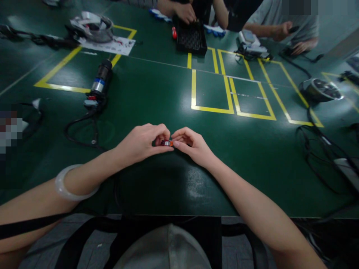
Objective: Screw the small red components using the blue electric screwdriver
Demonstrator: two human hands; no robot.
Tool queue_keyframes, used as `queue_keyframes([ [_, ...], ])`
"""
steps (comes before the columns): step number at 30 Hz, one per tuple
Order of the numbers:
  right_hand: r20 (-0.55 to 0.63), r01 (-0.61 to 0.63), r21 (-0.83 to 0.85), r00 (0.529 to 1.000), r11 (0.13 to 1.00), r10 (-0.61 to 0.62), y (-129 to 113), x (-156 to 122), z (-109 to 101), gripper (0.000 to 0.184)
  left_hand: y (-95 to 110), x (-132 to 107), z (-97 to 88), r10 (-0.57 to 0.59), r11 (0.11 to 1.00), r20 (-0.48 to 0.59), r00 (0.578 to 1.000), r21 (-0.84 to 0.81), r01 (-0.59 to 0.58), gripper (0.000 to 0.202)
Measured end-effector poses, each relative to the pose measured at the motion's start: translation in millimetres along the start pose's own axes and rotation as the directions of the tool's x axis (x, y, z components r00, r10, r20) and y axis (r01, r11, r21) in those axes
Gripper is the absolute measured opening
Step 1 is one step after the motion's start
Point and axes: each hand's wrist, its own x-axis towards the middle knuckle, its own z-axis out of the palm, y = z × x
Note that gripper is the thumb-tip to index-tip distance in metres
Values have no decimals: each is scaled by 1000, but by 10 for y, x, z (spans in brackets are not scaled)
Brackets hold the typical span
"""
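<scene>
My left hand (144,142) and my right hand (190,144) meet over the green table (157,179), fingers curled and pinched together. Between the fingertips sits a small red and orange part (167,143), gripped by both hands; most of it is hidden by the fingers. A pale bangle (67,188) circles my left forearm. Both forearms rest low over the table's near side.
A cylindrical black and silver tool (99,84) with a black cable lies to the left. A black tray (191,37) stands at the back, where other people's hands work. Yellow tape outlines (213,108) mark the table. Cables (319,149) and a round silver device (321,89) lie right.
</scene>
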Motion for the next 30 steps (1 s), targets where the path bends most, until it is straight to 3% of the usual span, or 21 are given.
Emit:
queue_keyframes([
  [5,19,-45,81,999,996,44,25,12,0,18,11,2,56,-5,1000,48,999,-21,6,31],
  [13,-18,-60,191,998,980,64,3,22,-81,24,-35,-30,64,122,992,41,992,-43,-120,24],
  [22,11,-73,207,997,976,73,-10,15,-69,39,-55,-36,53,21,999,35,999,-45,-19,26],
  [27,-19,-45,123,999,991,48,-8,4,-77,30,-120,-25,39,34,995,3,999,-91,-33,35],
  [30,-42,-25,53,999,998,27,6,0,-90,24,-221,-2,-92,-21,999,-72,997,-50,18,44],
])
